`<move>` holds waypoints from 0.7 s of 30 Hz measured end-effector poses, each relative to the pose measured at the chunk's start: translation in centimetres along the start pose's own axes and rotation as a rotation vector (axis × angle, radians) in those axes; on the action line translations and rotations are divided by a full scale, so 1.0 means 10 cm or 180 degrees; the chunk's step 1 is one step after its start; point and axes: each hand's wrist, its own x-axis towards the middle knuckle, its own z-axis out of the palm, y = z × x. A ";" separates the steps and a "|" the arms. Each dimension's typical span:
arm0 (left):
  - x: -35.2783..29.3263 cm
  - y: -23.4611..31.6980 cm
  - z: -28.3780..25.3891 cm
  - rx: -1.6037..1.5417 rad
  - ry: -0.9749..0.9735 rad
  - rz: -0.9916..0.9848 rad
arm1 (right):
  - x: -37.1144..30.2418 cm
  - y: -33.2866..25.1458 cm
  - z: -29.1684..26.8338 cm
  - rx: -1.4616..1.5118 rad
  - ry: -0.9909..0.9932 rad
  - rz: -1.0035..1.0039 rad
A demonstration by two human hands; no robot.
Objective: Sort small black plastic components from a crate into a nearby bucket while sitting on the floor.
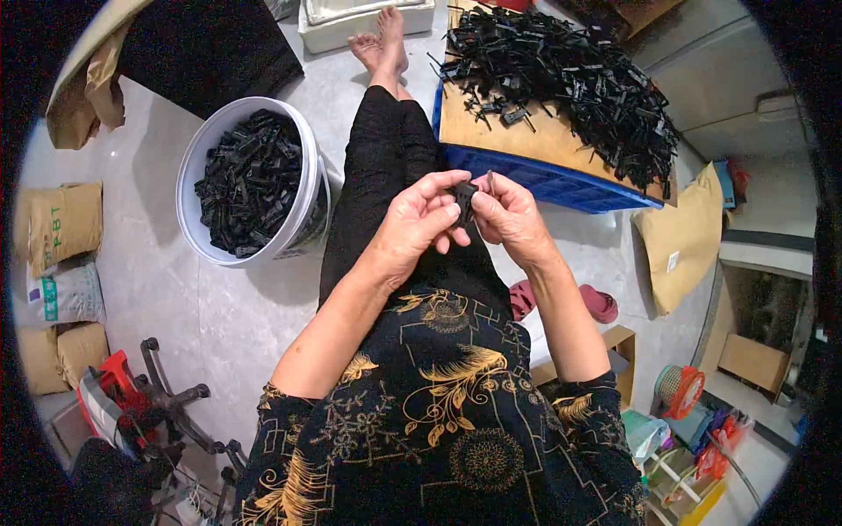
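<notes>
Above my lap, my left hand (pixel 419 219) pinches a small black plastic part (pixel 463 198) between thumb and fingers. Close against it is my right hand (pixel 510 219), its thumb and forefinger closed at the part's right side. A thin, pointed bit (pixel 490 181) sticks up from the right fingertips; its kind is too small to make out. To the left, a white bucket (pixel 187 184) holds many black plastic parts (pixel 250 180). On the right, a large heap of black plastic pieces with thin stems (pixel 561 83) covers much of a wooden board (pixel 491 140).
A blue crate (pixel 526 180) supports the board. Beyond my bare feet stands a white foam box (pixel 368 33). Brown sacks (pixel 66 228) are stacked at far left, near a chair's wheeled base (pixel 171 394). A flat brown package (pixel 680 241) and pink slippers (pixel 599 303) are at right.
</notes>
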 end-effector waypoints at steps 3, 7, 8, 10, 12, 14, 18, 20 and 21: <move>0.02 -0.02 0.08 0.0921 0.0015 0.0283 | -0.03 0.02 -0.02 -0.0081 0.0092 0.0038; 0.08 -0.01 0.18 0.2241 0.0100 0.0314 | -0.02 0.09 -0.07 -0.0429 0.0144 -0.0129; 0.11 -0.07 0.17 0.2058 0.0137 0.0341 | -0.01 0.12 -0.07 -0.0519 0.0188 -0.0214; 0.16 -0.12 0.13 0.1990 0.0160 0.0295 | 0.01 0.17 -0.07 -0.0584 0.0240 -0.0275; 0.22 -0.17 0.09 0.1919 0.0189 0.0247 | 0.02 0.20 -0.08 -0.0791 0.0351 -0.0344; 0.29 -0.19 0.04 0.1280 0.0164 0.0150 | 0.02 0.21 -0.09 -0.0866 0.0403 -0.0280; 0.39 -0.13 -0.02 0.1491 0.0133 -0.0043 | 0.07 0.19 -0.11 -0.1013 0.0385 -0.0070; 0.44 -0.12 -0.02 0.1548 0.0156 -0.0114 | 0.11 0.19 -0.11 -0.1134 0.0386 -0.0082; 0.47 -0.11 -0.03 0.1608 0.0187 -0.0150 | 0.14 0.18 -0.11 -0.1054 0.0382 -0.0028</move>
